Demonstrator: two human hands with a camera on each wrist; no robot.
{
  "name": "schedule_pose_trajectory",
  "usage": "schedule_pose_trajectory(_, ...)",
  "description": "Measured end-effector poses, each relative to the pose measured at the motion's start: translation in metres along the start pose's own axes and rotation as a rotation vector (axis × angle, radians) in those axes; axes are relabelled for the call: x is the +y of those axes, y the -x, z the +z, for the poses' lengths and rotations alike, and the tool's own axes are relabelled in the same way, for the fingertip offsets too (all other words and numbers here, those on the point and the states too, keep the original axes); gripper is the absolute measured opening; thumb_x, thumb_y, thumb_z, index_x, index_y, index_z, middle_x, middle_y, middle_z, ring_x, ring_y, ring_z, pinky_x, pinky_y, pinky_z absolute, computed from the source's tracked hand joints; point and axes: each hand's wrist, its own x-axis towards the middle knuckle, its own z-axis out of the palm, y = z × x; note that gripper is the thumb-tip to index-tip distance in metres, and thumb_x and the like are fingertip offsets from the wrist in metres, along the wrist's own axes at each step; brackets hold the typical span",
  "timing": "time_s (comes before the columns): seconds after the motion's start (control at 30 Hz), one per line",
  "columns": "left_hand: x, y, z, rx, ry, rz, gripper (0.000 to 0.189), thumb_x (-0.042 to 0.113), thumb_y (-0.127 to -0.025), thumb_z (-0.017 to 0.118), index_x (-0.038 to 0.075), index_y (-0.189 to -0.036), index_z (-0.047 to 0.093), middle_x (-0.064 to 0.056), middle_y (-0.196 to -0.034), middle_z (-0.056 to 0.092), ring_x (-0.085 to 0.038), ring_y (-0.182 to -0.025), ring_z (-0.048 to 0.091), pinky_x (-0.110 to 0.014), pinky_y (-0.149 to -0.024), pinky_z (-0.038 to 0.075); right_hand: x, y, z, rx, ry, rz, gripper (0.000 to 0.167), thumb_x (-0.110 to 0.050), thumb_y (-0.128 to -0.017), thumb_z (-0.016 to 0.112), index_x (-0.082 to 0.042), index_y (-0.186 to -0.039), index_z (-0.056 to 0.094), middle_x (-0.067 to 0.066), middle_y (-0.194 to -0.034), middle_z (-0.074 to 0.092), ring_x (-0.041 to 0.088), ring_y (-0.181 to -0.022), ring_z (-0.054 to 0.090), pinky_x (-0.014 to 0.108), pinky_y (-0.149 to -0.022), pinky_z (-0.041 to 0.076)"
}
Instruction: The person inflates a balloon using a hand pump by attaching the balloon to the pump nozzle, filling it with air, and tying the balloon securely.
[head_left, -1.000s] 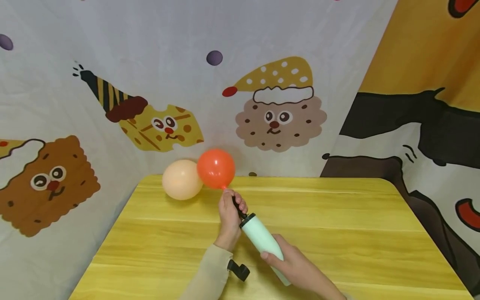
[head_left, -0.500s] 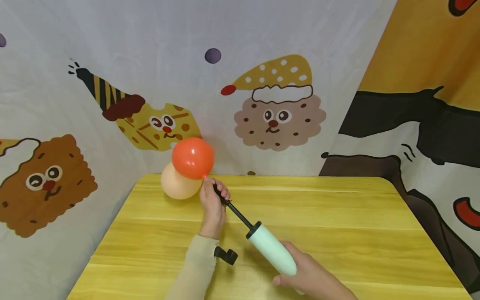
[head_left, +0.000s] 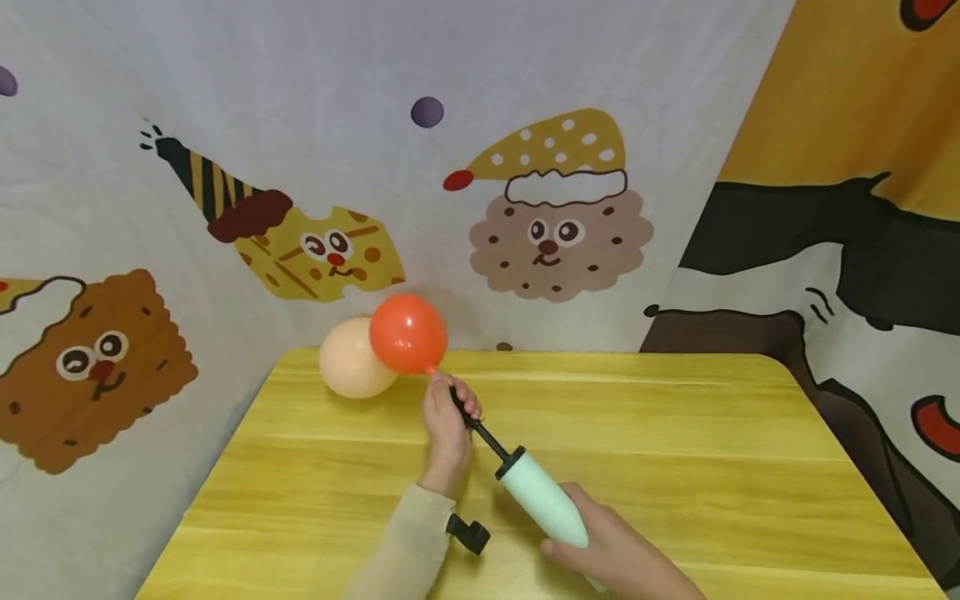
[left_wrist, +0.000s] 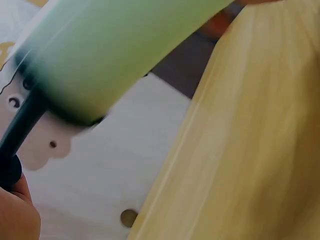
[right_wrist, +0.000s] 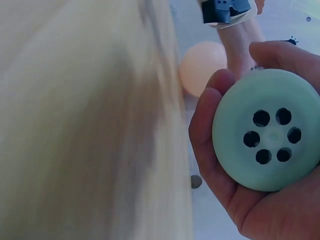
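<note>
Left hand (head_left: 447,417): grips the pump's (head_left: 528,481) handle (head_left: 460,405)
Right hand (head_left: 617,546): grasps the pump's barrel (head_left: 551,507)
Red balloon (head_left: 408,333): beyond the pump's handle
Peach balloon (head_left: 349,360): left of the pump

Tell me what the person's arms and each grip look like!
On the left there's a pale beige sleeve with a small black piece by its cuff. The left grip and right grip wear no gloves. No sleeve shows on the right arm.
</note>
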Motion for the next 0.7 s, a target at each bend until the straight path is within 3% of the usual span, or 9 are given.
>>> schedule_pose_trajectory(0.33, -0.017, 0.019, 0.010, -0.046, -0.022, -0.015, 0.038, 0.026, -0.115, 0.032, 0.011, -0.081, 0.045, 0.002, -0.066, 0.045, -0.008, -0.049, 0.044, -0.020, -0.046, 0.041, -0.013, -0.022, 0.002, 0.014, -0.066, -0.051, 0.067, -0.030, -0.095, 0.076, 0.004, -0.144, 0.044, 0.008, -0.101, 0.064, 0.015, -0.076, 0.062, 0.031, -0.062, 0.055)
schedule_pose_trajectory(0.53, -0.007, 0.006, 0.007, -0.032, -0.004, 0.004, 0.039, 0.024, -0.115, 0.029, 0.011, -0.081, 0.044, 0.002, -0.065, 0.044, -0.008, -0.049, 0.043, -0.020, -0.045, 0.039, -0.016, -0.022, 0.007, 0.012, -0.143, -0.032, 0.070, -0.026, -0.095, 0.076, 0.002, -0.149, 0.041, 0.007, -0.093, 0.063, 0.015, -0.068, 0.062, 0.032, -0.058, 0.056)
schedule_pose_trajectory(0.7, 0.016, -0.016, 0.002, 0.011, 0.022, 0.043, 0.041, 0.026, -0.116, 0.028, 0.012, -0.080, 0.043, 0.003, -0.065, 0.044, -0.008, -0.049, 0.042, -0.020, -0.044, 0.038, -0.013, -0.010, 0.000, 0.000, -0.068, -0.028, 0.070, -0.030, -0.095, 0.076, -0.003, -0.150, 0.043, 0.007, -0.106, 0.064, 0.015, -0.078, 0.062, 0.032, -0.065, 0.055)
